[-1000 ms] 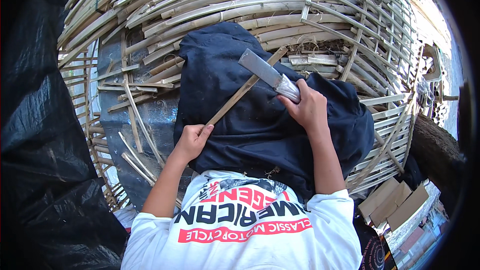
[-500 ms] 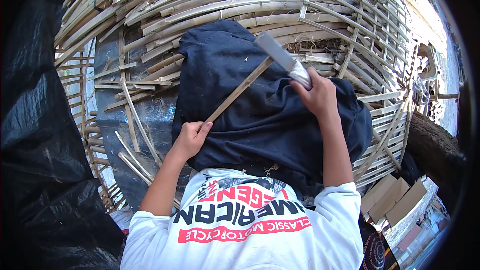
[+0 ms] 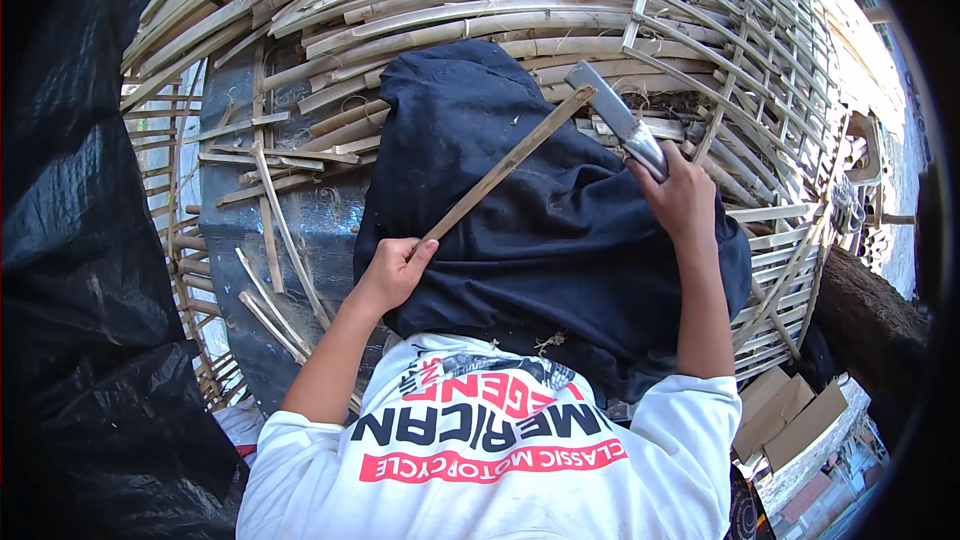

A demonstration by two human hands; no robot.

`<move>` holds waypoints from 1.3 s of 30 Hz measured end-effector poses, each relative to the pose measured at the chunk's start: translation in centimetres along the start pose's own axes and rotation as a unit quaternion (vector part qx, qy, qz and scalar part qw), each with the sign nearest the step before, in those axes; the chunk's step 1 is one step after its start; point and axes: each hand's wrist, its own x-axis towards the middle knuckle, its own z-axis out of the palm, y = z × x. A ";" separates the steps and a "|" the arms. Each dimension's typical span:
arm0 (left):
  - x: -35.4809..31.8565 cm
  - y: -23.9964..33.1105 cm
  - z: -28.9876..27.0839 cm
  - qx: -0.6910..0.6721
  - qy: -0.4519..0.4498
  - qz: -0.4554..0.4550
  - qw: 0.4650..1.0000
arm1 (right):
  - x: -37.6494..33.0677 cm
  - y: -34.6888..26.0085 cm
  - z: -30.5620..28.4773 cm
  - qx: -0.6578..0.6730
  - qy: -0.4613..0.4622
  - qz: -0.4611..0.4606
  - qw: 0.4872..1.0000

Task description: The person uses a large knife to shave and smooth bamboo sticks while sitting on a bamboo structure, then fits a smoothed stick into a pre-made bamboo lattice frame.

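Note:
My left hand (image 3: pixel 395 268) is closed round the near end of a bamboo strip (image 3: pixel 510 162), which slants up and to the right over my lap. In my right hand (image 3: pixel 682 192) is the handle of a broad-bladed knife (image 3: pixel 612 112), its handle end wrapped in something silvery. The blade lies against or just beside the strip's far end; I cannot tell whether it bites into it. A dark cloth (image 3: pixel 540 240) is draped over my legs beneath both hands.
Long split bamboo poles (image 3: pixel 450 15) are piled across the far side. A bamboo lattice (image 3: pixel 740 30) leans at the far right. Loose strips (image 3: pixel 275 200) lie on a dark sheet at the left, beside a black tarp (image 3: pixel 80 270). A log (image 3: pixel 870 290) and cardboard (image 3: pixel 790 415) are at the right.
My right hand and the knife have moved to the right. The strip's far end has shifted up and right with it, while my left hand has moved only slightly.

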 end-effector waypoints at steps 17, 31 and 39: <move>0.0 -1.1 -0.7 -0.015 -0.033 -0.033 0.999 | -5.4 -4.5 0.3 0.605 -0.070 0.067 0.791; 0.7 -1.6 -1.8 0.015 -0.087 -0.028 0.996 | -5.1 -2.4 -2.1 0.679 -0.277 0.215 0.645; 1.3 -0.9 -2.1 0.017 -0.105 -0.047 0.993 | -5.3 -2.3 -1.6 0.697 -0.281 0.204 0.627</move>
